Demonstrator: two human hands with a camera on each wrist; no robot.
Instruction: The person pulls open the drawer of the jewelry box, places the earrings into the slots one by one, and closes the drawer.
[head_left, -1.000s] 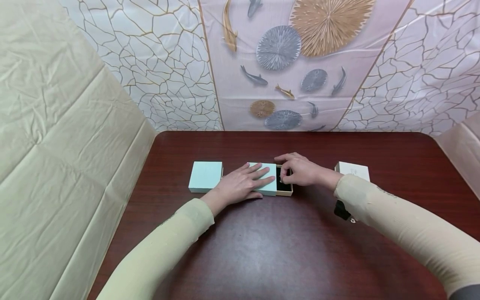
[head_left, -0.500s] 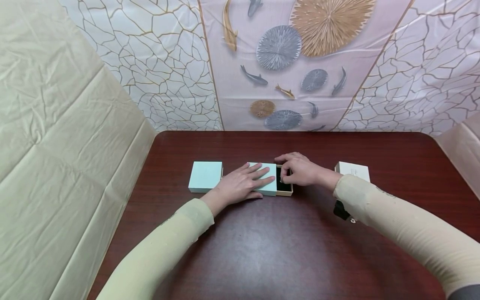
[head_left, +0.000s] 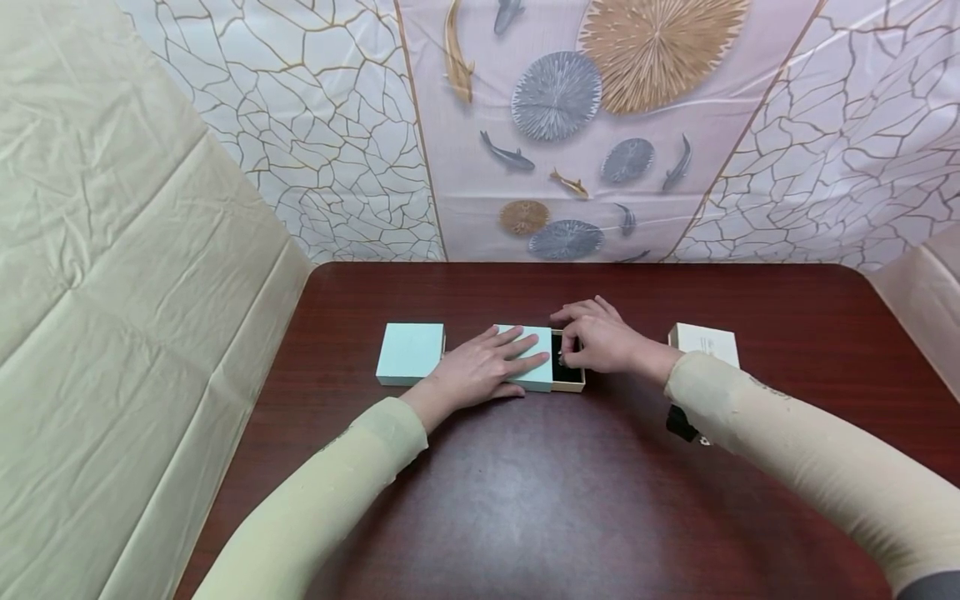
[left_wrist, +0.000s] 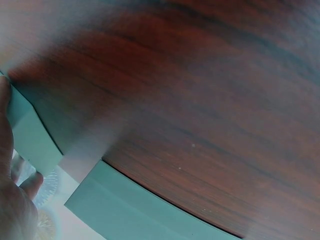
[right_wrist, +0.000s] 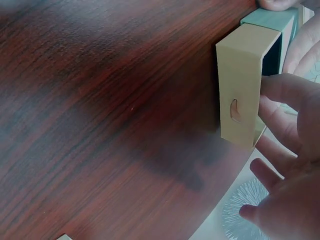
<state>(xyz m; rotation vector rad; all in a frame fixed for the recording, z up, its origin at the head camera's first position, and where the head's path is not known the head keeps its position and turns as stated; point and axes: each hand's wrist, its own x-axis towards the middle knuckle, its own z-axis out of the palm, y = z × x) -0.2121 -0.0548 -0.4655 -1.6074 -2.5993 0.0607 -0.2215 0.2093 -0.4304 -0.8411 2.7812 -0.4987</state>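
Observation:
My left hand (head_left: 487,367) rests with spread fingers on the mint-green sleeve (head_left: 534,379) of a small slide-out gift box. A cream drawer (head_left: 570,387) with a black insert (head_left: 567,372) stands partly pulled out on the right. Over that insert my right hand (head_left: 600,342) bends down, thumb and index finger brought together on a tiny shiny piece of jewellery (head_left: 560,358); its exact kind is too small to tell. In the right wrist view the drawer's end (right_wrist: 240,95) shows a half-moon notch, and the fingertips reach inside.
Left of the hands lies another mint-green box (head_left: 411,353). A white box (head_left: 705,340) with faint print stands at right, partly behind the sleeve. Near the right forearm is a black item (head_left: 681,423) with a small flower-shaped charm (head_left: 705,441). A patterned cloth (head_left: 480,200) backs the table.
The right hand shifts very slightly and one of its rear fingers lifts. The left hand and the boxes stay where they were.

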